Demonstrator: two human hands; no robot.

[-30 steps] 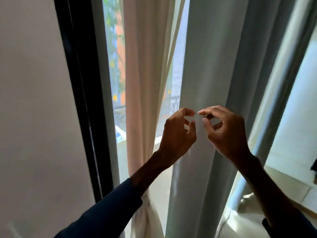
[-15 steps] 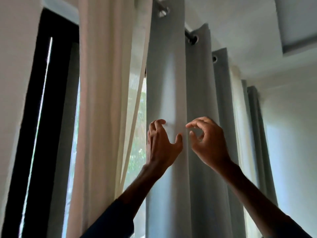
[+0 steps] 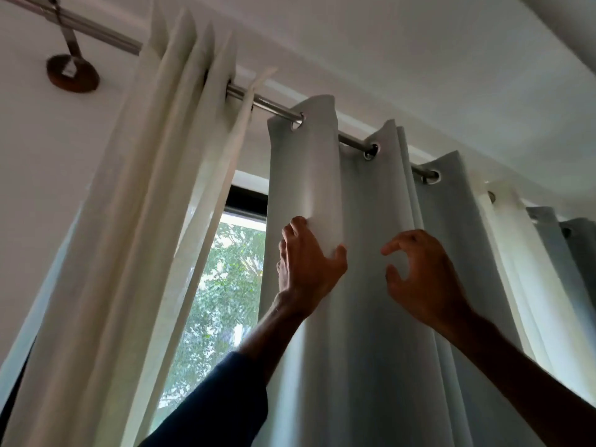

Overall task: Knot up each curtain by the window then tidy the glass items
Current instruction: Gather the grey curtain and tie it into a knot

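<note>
Between the thumb and fingers of the left hand (image 3: 308, 272), the front fold of the grey curtain (image 3: 371, 350) is gripped; above, the curtain hangs from the rod (image 3: 277, 108). Just right, the right hand (image 3: 419, 279) hovers before the cloth, its curled fingers and thumb apart, holding nothing. Left of both hang the cream curtain (image 3: 145, 221) and the window (image 3: 225, 285).

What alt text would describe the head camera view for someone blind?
A person's left hand grips a fold of the grey curtain on a metal rod; the right hand hovers beside it, fingers curled. A cream curtain hangs further left.
</note>
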